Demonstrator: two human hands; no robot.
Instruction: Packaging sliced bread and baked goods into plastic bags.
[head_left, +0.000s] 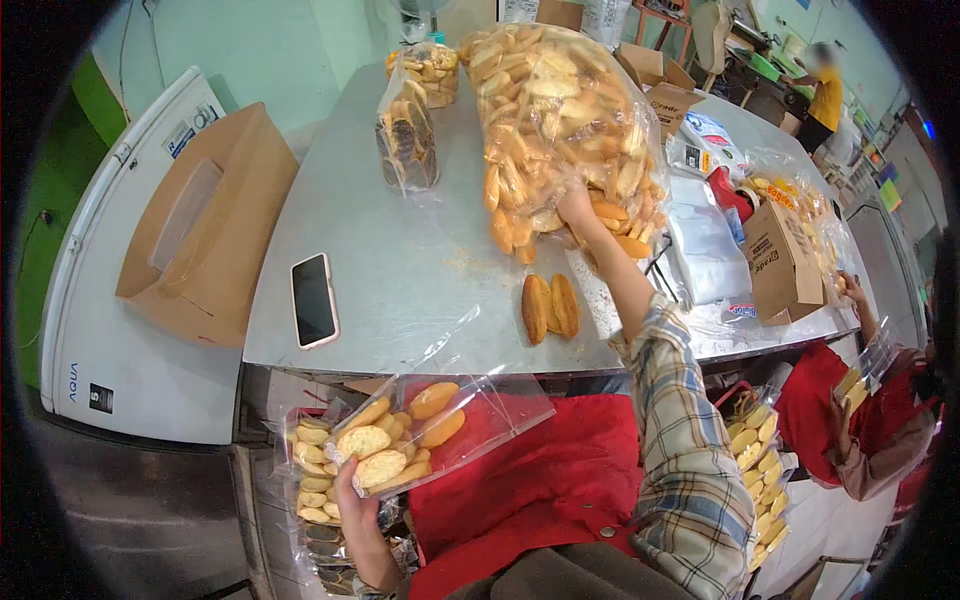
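Note:
My left hand (358, 491) grips the bottom end of a clear plastic bag (499, 409), tilted over my red apron (525, 465). Several oval toasted bread pieces (379, 466) lie inside it, mostly towards my hand. With my arm stretched forward, my right hand (574, 201) is at the opening of a very large clear bag of the same bread (555, 112). Its fingers are hidden among plastic and bread, so I cannot see whether they hold a piece. Two browner bread pieces (550, 309) lie side by side on the metal table (405, 292), nearer me than the large bag.
A smartphone (314, 300) lies at the table's left. Beyond it stand filled bags (407, 139). A cardboard box (210, 225) rests on a white freezer (82, 337). Empty plastic bags (705, 240) and a small carton (784, 262) lie right, near a co-worker's hand (853, 287).

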